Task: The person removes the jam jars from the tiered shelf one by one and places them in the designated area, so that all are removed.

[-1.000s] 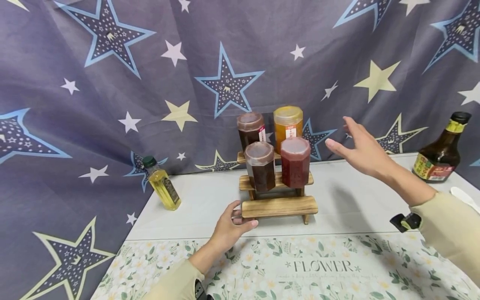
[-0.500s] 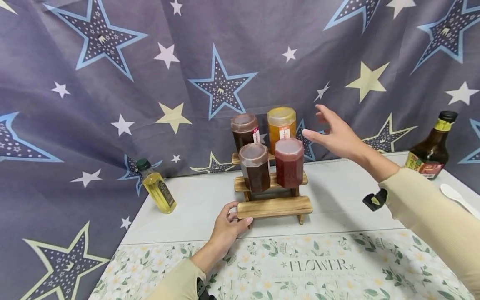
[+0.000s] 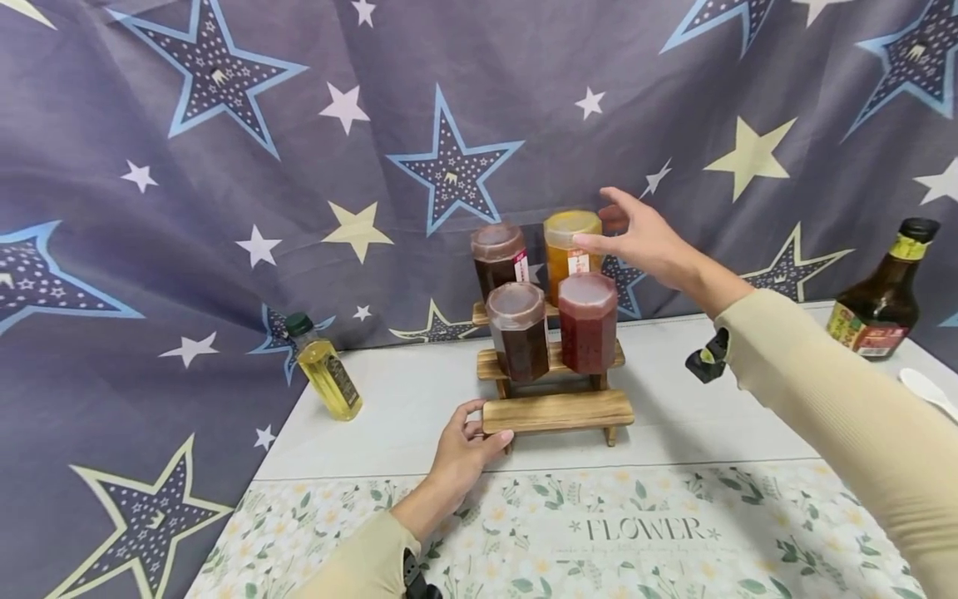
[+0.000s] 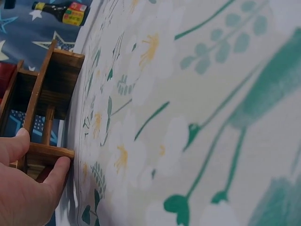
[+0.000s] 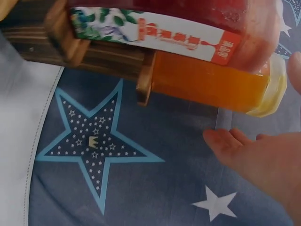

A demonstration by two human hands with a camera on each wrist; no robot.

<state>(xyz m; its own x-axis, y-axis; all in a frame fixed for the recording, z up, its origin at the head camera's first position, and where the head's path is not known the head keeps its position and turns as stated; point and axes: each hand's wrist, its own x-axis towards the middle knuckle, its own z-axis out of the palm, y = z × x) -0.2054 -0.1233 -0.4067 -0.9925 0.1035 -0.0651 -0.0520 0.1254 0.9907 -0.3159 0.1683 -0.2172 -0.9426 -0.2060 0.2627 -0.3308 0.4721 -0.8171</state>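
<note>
A three-step wooden rack (image 3: 557, 413) bears several octagonal jars. My left hand (image 3: 458, 456) grips the left end of its lowest step, thumb in front; the left wrist view shows the fingertips on the wooden side (image 4: 49, 149). On the top step stand a jar of orange contents (image 3: 561, 262) and a dark brown jar (image 3: 497, 270). The middle step holds a red jar (image 3: 589, 329) and another dark jar (image 3: 521, 341). Beside the orange jar's lid my right hand (image 3: 645, 241) is held with thumb and fingers apart; the right wrist view shows a gap between fingers and jar.
An oil bottle (image 3: 329, 376) with a green cap stands on the left. Over on the right are a dark sauce bottle (image 3: 881, 291) and a white spoon (image 3: 926, 391). Behind the table hangs a star-patterned curtain (image 3: 284, 183); a floral mat (image 3: 599, 541) covers the front.
My right hand has moved left from the rack's right side to the orange jar. The left hand stays on the lowest step, and the jars have kept their places.
</note>
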